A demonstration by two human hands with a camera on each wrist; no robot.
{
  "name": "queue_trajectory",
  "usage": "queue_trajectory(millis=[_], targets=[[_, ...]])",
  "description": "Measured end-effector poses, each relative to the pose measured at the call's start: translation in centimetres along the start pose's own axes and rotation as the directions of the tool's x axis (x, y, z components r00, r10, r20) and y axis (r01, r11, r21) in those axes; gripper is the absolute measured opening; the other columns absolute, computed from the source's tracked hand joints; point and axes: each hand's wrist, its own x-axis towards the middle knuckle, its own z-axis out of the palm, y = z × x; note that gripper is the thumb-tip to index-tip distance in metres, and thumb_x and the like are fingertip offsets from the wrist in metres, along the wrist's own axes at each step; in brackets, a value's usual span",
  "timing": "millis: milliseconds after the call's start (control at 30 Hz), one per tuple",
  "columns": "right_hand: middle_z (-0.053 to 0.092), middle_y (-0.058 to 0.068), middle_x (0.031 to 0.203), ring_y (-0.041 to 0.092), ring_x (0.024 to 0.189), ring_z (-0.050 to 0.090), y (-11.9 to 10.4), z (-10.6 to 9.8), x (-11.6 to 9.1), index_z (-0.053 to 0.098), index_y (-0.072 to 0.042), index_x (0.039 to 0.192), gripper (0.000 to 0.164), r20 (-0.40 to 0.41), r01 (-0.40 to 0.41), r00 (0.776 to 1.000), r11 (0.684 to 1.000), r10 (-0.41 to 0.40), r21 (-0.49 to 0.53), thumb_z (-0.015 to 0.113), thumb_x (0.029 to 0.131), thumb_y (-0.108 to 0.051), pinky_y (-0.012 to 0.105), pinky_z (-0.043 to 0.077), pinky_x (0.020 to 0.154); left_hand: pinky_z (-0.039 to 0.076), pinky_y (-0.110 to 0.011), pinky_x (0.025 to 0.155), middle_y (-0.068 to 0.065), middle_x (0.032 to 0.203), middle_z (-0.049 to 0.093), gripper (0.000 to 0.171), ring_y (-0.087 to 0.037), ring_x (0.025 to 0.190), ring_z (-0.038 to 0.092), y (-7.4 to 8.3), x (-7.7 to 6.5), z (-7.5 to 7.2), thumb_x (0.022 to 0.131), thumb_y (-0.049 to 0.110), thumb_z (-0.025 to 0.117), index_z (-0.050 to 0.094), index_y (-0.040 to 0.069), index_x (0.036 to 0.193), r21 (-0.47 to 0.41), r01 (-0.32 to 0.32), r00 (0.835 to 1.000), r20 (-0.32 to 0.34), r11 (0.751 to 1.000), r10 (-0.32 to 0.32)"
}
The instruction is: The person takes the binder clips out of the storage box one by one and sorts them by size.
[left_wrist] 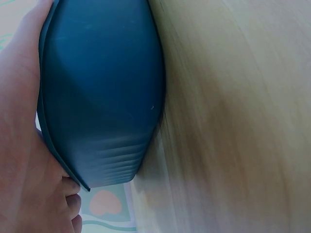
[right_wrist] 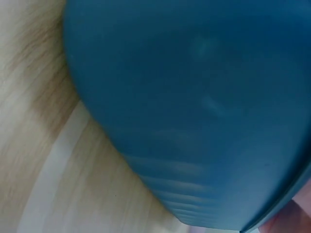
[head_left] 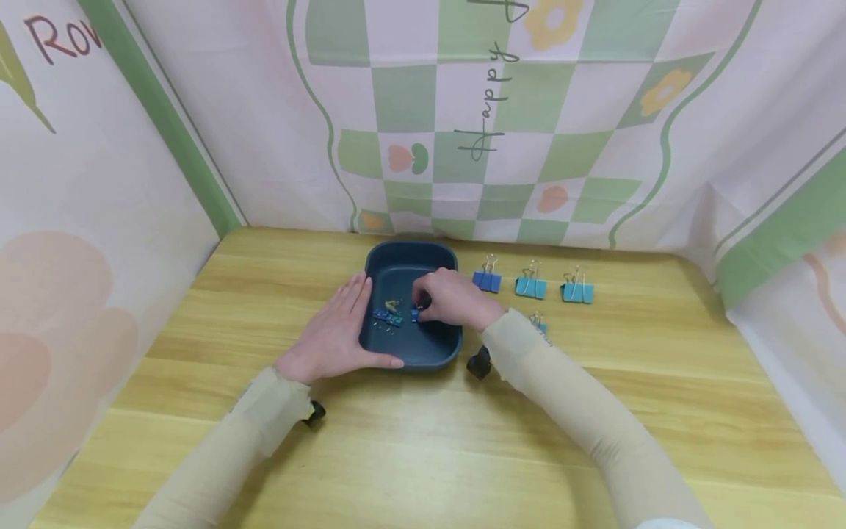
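A dark blue rectangular tray (head_left: 413, 356) sits on the wooden table. My left hand (head_left: 337, 330) lies along its left rim, fingers straight and thumb stretched along the near edge; the left wrist view shows this hand (left_wrist: 19, 141) against the tray's outer wall (left_wrist: 102, 92). Inside the tray, my right hand (head_left: 449, 297) has its fingers bent down, pinching a small blue binder clip (head_left: 415, 316) that they partly hide. Left of it lie several small blue and teal binder clips (head_left: 388, 317) with gold bits. The right wrist view shows mostly the tray's wall (right_wrist: 184, 107).
Right of the tray stand a large blue binder clip (head_left: 487, 281) and two teal ones, the middle (head_left: 531, 286) and the outer (head_left: 577, 292). Another teal clip (head_left: 538, 323) is partly hidden by the right wrist. A patterned curtain (head_left: 463, 198) hangs behind the table (head_left: 396, 455).
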Motion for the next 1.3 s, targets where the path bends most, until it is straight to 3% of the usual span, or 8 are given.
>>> queue_trajectory(millis=[133,267,467,733,1000,1300], targets=[[0.074,0.003,0.105,0.015,0.093,0.068,0.0,-0.1,-0.2,0.077,-0.009,0.111,0.029,-0.016,0.015,1.000,1.000,-0.014,0.027,0.086,0.085,-0.020,0.034,0.058,0.085,0.008,-0.039,0.123,-0.018,0.168,0.001,0.144,-0.024,0.154,-0.001,0.1,0.0,0.0,0.068,0.098,0.048,0.005,-0.002,0.161,0.001,0.002,1.000,0.003,1.000,-0.002],[0.074,0.006,0.112,0.014,0.092,0.071,0.1,-0.8,-0.6,0.075,-0.005,0.118,0.033,-0.035,0.017,0.999,0.996,-0.014,0.093,0.084,0.087,-0.014,0.032,0.059,0.082,0.008,-0.039,0.123,-0.017,0.169,0.001,0.145,-0.024,0.154,-0.001,0.1,0.1,0.1,0.067,0.099,0.048,0.005,-0.002,0.161,0.005,0.006,1.000,0.007,1.000,-0.006],[0.073,0.007,0.111,0.014,0.088,0.071,0.2,-2.5,-1.5,0.076,-0.004,0.118,0.033,-0.099,0.014,0.995,0.985,0.003,0.172,0.082,0.087,-0.009,0.028,0.060,0.074,0.008,-0.039,0.123,-0.018,0.169,0.001,0.145,-0.023,0.154,-0.001,0.1,0.1,0.1,0.067,0.099,0.047,0.006,-0.002,0.161,0.004,0.008,1.000,0.008,1.000,-0.008],[0.075,0.010,0.105,0.017,0.085,0.073,0.7,-5.3,-3.1,0.077,-0.005,0.116,0.031,-0.222,0.059,0.975,0.987,-0.025,0.151,0.080,0.086,-0.003,0.034,0.060,0.074,0.007,-0.038,0.124,-0.017,0.169,0.000,0.145,-0.023,0.154,-0.002,0.2,0.0,-0.1,0.066,0.100,0.047,0.003,-0.001,0.161,-0.007,0.018,1.000,0.013,1.000,-0.018],[0.074,0.012,0.112,0.022,0.091,0.073,2.3,-7.3,-5.4,0.074,-0.005,0.121,0.036,-0.250,0.003,0.967,0.979,0.049,0.205,0.080,0.086,-0.002,0.040,0.060,0.079,0.006,-0.038,0.123,-0.017,0.169,-0.001,0.146,-0.023,0.154,-0.003,0.0,0.0,0.0,0.066,0.099,0.049,0.003,-0.001,0.161,-0.012,0.011,1.000,0.007,1.000,-0.011],[0.074,0.012,0.112,0.025,0.093,0.073,5.6,-8.1,-8.6,0.074,-0.004,0.119,0.034,-0.316,-0.059,0.940,0.971,0.133,0.232,0.079,0.085,-0.001,0.044,0.059,0.083,0.006,-0.038,0.123,-0.018,0.168,0.000,0.146,-0.024,0.154,-0.003,0.0,0.0,0.0,0.066,0.099,0.048,0.002,-0.001,0.161,0.003,-0.002,1.000,0.006,1.000,0.002]])
